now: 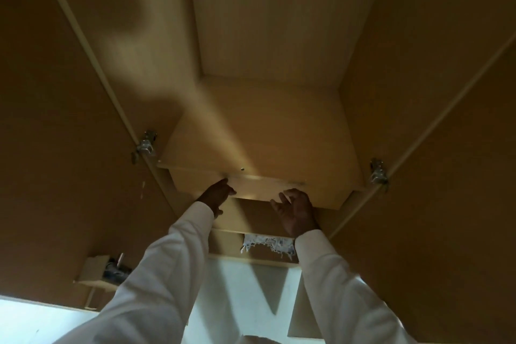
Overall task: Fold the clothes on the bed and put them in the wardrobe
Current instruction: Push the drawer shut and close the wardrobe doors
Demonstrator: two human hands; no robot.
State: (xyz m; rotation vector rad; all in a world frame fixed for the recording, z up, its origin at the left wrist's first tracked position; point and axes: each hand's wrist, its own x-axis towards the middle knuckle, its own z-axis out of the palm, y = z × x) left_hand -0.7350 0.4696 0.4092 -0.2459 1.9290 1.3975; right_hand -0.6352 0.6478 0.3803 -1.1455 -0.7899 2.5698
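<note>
While both doors of the wardrobe (pixel 265 22) stand swung wide, the left door (pixel 42 120) filling the left of the frame and the right door (pixel 452 126) the right, two arms reach up from the bottom edge toward the middle. The left sleeve (pixel 167 274) and the right sleeve (pixel 335 288) are both white.

The left hand (pixel 219 194) lies with fairly straight fingers against the front edge of a pale wooden board (pixel 265 134) at centre frame, and it holds nothing. The right hand (pixel 297 211), just to the right and a little lower, is loosely spread with relaxed fingers and likewise holds nothing (whether it touches the board I cannot tell).

Just below the hands, at lower centre, a white fringed cloth (pixel 265 241) lies in a narrow compartment of the wardrobe. Its frayed threads hang along its edge, and its right end is hidden behind the right sleeve. Whether it is folded I cannot tell.

A metal hinge (pixel 145 145) sits at mid-left where the left door meets the carcass, and a second hinge (pixel 378 173) at mid-right. At lower left, a cardboard box (pixel 93 268) rests on a small ledge, with something dark and blurred beside it.
</note>
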